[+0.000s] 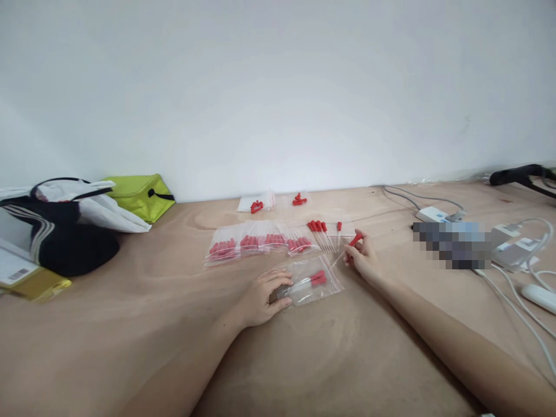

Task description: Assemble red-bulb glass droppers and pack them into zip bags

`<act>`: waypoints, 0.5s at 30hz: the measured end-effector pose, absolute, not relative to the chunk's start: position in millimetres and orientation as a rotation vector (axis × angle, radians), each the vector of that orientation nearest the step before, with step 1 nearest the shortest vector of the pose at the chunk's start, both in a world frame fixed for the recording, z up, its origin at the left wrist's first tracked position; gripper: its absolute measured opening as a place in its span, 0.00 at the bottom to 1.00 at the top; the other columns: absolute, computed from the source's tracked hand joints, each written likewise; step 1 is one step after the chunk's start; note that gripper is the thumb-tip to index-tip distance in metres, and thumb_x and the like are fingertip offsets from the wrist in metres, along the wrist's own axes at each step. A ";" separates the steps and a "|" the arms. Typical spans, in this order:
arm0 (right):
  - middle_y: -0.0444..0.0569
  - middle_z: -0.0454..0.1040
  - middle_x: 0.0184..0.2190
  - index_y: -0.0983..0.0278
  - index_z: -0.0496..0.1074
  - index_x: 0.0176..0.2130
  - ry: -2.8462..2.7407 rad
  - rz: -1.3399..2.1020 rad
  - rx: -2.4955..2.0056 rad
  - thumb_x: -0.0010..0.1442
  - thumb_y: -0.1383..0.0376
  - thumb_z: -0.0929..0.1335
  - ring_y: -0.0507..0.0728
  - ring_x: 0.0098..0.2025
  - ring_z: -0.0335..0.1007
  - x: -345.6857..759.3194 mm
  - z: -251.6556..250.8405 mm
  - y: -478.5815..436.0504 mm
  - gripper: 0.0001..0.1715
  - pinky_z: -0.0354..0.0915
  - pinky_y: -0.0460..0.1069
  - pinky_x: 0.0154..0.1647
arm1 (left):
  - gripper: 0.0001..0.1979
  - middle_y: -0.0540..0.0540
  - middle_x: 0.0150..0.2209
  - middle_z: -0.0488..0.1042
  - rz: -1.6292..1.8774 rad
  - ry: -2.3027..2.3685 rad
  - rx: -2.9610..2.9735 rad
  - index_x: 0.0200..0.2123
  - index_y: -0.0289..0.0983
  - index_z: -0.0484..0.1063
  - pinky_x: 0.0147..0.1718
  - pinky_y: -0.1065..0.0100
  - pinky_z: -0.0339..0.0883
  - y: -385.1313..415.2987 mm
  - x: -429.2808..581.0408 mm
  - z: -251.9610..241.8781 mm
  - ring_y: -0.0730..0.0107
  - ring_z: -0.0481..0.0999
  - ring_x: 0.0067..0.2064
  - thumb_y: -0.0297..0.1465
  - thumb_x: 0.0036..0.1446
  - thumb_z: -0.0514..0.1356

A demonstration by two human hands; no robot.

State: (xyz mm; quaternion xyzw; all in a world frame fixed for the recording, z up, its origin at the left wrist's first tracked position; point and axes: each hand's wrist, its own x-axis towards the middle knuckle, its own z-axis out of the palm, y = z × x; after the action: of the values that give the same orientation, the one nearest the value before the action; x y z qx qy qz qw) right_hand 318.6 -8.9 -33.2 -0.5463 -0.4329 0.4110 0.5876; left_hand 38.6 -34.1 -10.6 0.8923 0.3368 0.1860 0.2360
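Observation:
A clear zip bag (304, 296) lies flat on the table, with droppers with red bulbs (318, 278) inside. At its left end my left hand (266, 298) grips it between thumb and fingers. My right hand (367, 262) pinches a single dropper (356, 238) near its red bulb; the thin clear tube slants down-left toward the bag's right end. Just beyond lie several loose droppers (319, 227) side by side, and one more dropper (339, 234) a little apart. To their left, filled zip bags (223, 248) are arranged in an overlapping row.
Near the wall are red bulbs (256, 206) and another small heap of red bulbs (299, 200) on clear bags. At left stand a lime-green bag (139, 197), a black cap (82, 249) and a yellow package (35, 282). Power strips (438, 215) and cables (515, 313) occupy the right.

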 end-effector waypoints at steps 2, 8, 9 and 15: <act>0.35 0.61 0.23 0.58 0.48 0.47 -0.934 0.972 -1.198 0.47 0.60 0.66 0.48 0.19 0.62 308.1 -33.7 -17.8 0.31 0.62 0.45 0.19 | 0.15 0.45 0.52 0.66 0.504 0.933 2.438 0.45 0.40 0.65 0.54 0.59 0.54 -34.6 38.8 -9.4 0.64 0.61 0.55 0.36 0.53 0.56; 0.37 0.64 0.23 0.58 0.53 0.42 -0.873 1.163 -1.079 0.47 0.54 0.67 0.51 0.23 0.67 292.0 -27.9 -27.6 0.26 0.66 0.49 0.26 | 0.11 0.46 0.51 0.67 0.527 0.933 2.403 0.40 0.39 0.65 0.52 0.61 0.57 -36.2 39.7 -7.2 0.64 0.62 0.54 0.35 0.52 0.57; 0.38 0.64 0.23 0.59 0.55 0.41 -0.886 1.205 -1.076 0.47 0.54 0.67 0.51 0.23 0.67 291.6 -27.0 -28.9 0.24 0.66 0.48 0.27 | 0.11 0.46 0.51 0.67 0.528 0.930 2.402 0.40 0.39 0.65 0.51 0.61 0.57 -36.5 39.8 -6.9 0.64 0.62 0.54 0.35 0.52 0.57; 0.36 0.63 0.19 0.63 0.61 0.34 -1.144 1.301 -1.216 0.45 0.55 0.69 0.44 0.12 0.52 292.5 -23.7 -36.5 0.20 0.51 0.42 0.11 | 0.16 0.46 0.51 0.66 0.507 0.958 2.393 0.45 0.40 0.63 0.52 0.60 0.56 -37.4 39.9 -4.6 0.63 0.63 0.53 0.35 0.53 0.56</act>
State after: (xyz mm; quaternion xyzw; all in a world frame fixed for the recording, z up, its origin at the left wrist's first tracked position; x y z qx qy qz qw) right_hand 292.5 -36.5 -23.7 -0.5007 -0.4710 0.5356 0.4906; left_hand 39.9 -37.4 -4.6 0.8809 0.3527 0.1866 0.2545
